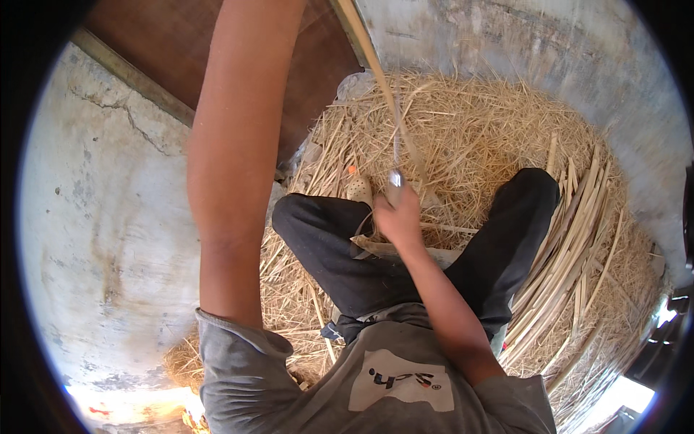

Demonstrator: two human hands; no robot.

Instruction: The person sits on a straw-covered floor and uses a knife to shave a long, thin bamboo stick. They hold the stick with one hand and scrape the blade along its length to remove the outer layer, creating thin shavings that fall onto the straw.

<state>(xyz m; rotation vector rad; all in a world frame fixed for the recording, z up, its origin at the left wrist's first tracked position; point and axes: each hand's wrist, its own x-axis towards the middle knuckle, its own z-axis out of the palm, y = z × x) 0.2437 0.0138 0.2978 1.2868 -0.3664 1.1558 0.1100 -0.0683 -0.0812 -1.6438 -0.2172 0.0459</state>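
Knife-like tool clenched in R hand; L hand off-frame, can't tell grip.

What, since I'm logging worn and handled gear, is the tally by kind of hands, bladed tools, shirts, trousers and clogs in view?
Hands: 1, the right hand; the left hand is out of frame
Bladed tool: 1
Grey shirt: 1
Black trousers: 1
Beige perforated clog: 1
Total: 5
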